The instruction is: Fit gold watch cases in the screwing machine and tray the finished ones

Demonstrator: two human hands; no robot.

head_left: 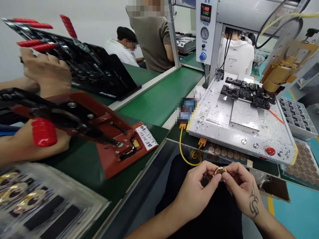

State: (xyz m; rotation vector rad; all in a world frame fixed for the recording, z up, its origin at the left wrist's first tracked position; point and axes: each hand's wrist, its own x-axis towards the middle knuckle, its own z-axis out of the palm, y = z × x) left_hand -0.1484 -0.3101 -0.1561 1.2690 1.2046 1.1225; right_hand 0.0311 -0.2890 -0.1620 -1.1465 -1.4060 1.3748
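Green counter [159, 93] beside a debris-flecked press base [216, 114], co-workers [235, 58] beyond, gold-rimmed round part [220, 170] pinched between fingers [214, 182] of left hand [198, 184] and right hand [241, 187] over black-clothed lap [216, 215], near base's front.

"120" twice on controller display [205, 12]

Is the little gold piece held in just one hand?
No, the left hand and right hand both pinch the gold piece.
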